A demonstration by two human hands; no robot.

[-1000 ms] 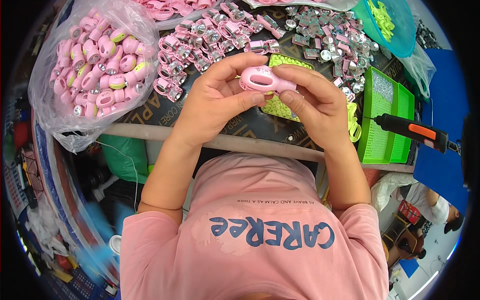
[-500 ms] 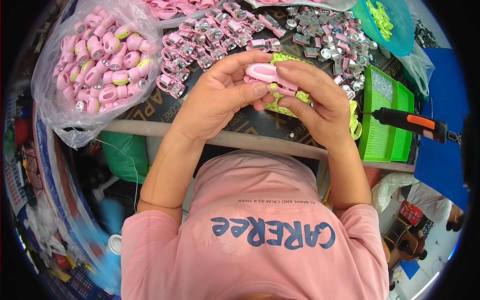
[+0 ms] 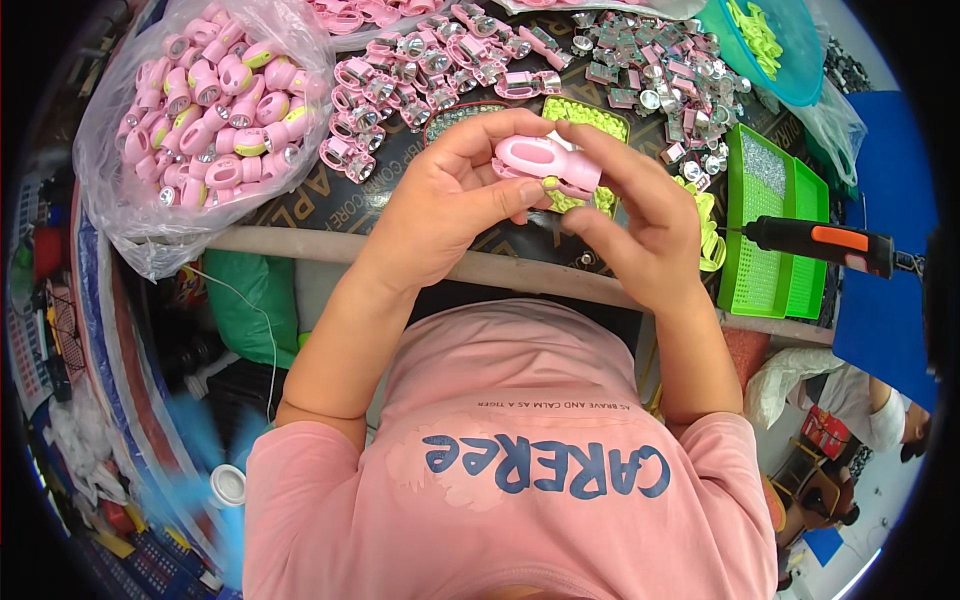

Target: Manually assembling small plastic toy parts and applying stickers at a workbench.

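A small pink flashlight (image 3: 545,162) with a pale green switch on its side lies across my left hand (image 3: 450,190). My left thumb presses its near side, and the fingers curl behind it. My right hand (image 3: 645,205) is around the flashlight's right end, fingertips against its far edge and thumb spread away below it. Behind the hands, and partly hidden by them, sits a tray of small yellow-green parts (image 3: 590,117). A dark tray of small clear or silvery pieces (image 3: 455,120) shows just beyond my left hand.
At left, a clear plastic bag (image 3: 115,215) holds many pink flashlights. Open pink half-shells with reflectors (image 3: 430,60) and loose reflector assemblies (image 3: 650,70) cover the far table. A green tray of screws (image 3: 765,170), an electric screwdriver (image 3: 825,245) and a teal bowl (image 3: 800,70) are at right.
The flashlight has turned slightly and shifted toward me, showing more of its right end. My right thumb has moved away from its near side.
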